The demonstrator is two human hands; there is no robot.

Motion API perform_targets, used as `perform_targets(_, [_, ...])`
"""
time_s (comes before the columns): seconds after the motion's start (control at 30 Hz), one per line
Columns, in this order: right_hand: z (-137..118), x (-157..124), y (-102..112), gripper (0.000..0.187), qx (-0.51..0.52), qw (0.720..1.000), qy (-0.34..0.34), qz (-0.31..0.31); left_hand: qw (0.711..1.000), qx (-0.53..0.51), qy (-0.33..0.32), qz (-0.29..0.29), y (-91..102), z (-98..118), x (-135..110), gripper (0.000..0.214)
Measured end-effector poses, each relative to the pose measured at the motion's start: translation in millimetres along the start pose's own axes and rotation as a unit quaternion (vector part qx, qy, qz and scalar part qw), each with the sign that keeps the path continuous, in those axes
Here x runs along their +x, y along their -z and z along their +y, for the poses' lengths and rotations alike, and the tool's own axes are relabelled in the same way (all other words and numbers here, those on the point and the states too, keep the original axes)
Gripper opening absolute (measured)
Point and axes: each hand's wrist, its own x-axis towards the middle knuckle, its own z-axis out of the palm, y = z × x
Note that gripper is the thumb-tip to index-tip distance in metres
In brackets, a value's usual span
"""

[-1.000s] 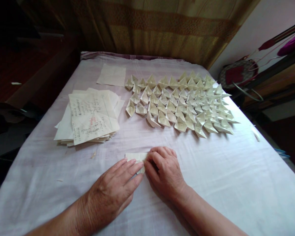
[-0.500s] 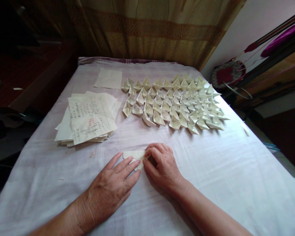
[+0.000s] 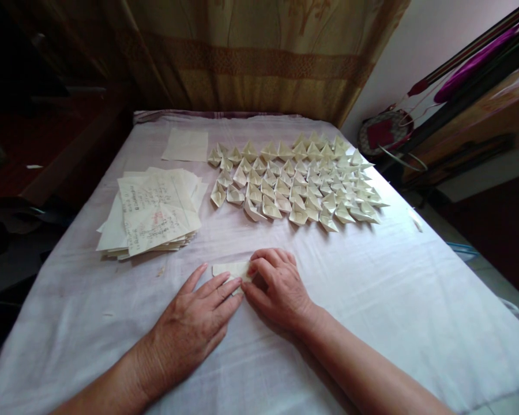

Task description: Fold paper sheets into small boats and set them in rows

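A small folded piece of cream paper (image 3: 230, 269) lies flat on the white cloth, between my two hands. My left hand (image 3: 199, 314) rests on its near left part with the fingers stretched out and spread. At the paper's right end, the thumb and curled fingers of my right hand (image 3: 279, 288) pinch it. The right portion of the paper is hidden under those fingers. Beyond my hands stand rows of folded paper boats (image 3: 285, 184), close together. To the left is a stack of loose paper sheets (image 3: 160, 213), the top one covered in handwriting.
A single blank sheet (image 3: 185, 144) lies behind the stack. The white cloth (image 3: 372, 300) covers the whole surface, with small paper scraps near the stack. A gold-brown curtain (image 3: 242, 57) hangs at the far edge. A round bag (image 3: 384, 129) is beyond the right edge.
The camera view has shifted slightly, so the whole scene sits a little further left. My hands keep nearly the same places on the folded paper, the right fingers covering slightly more of it.
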Motion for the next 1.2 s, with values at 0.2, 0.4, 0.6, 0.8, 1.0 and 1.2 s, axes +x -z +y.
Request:
perform_targets(0.2, [6,2,-1,0.008,0.011,0.999,-0.033,0.008,1.000,-0.028,-0.011,-0.006,3.8,-8,0,0.029])
perform_targets(0.4, [7,2,0,0.008,0.009,0.999,-0.035,0.005,0.998,-0.024,-0.055,0.009,4.7,-13,0,0.030])
perform_targets(0.6, [8,3,-2,0.008,0.005,0.999,-0.036,0.005,0.998,-0.023,-0.055,0.012,6.6,-13,2,0.030])
perform_targets(0.8, [7,4,-3,0.013,-0.002,1.000,-0.017,0.005,0.999,0.003,-0.017,0.031,4.3,0,4,0.025])
perform_targets(1.0, [3,5,-2,0.016,-0.017,1.000,-0.008,-0.006,0.997,0.032,-0.003,0.075,-1.0,6,16,0.024])
perform_targets(1.2, [8,4,-3,0.008,-0.005,1.000,-0.011,0.008,0.994,0.048,-0.007,0.093,2.9,-1,27,0.014])
